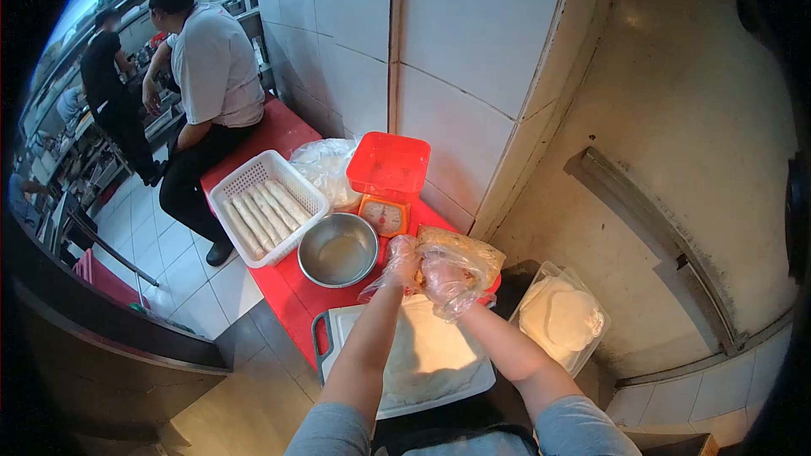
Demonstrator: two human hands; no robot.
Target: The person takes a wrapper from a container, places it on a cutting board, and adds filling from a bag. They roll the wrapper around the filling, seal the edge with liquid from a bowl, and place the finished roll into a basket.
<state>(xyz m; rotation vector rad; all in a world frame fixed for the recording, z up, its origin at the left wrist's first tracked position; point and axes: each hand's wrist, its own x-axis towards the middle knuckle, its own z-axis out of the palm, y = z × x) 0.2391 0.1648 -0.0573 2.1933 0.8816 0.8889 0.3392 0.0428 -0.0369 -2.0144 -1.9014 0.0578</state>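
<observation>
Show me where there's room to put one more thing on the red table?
A bare red strip shows left of the bowl, below the basket. More red lies behind the basket. Scale, bag and both gloved hands crowd the right side.

Your two forearms reach forward and converge. Your left hand [399,263] and right hand [446,281], both in thin clear gloves, meet with fingers curled, nearly touching each other.

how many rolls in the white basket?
5 rolls, side by side in the white basket on the red table, left of the metal bowl. None look hidden.
</observation>
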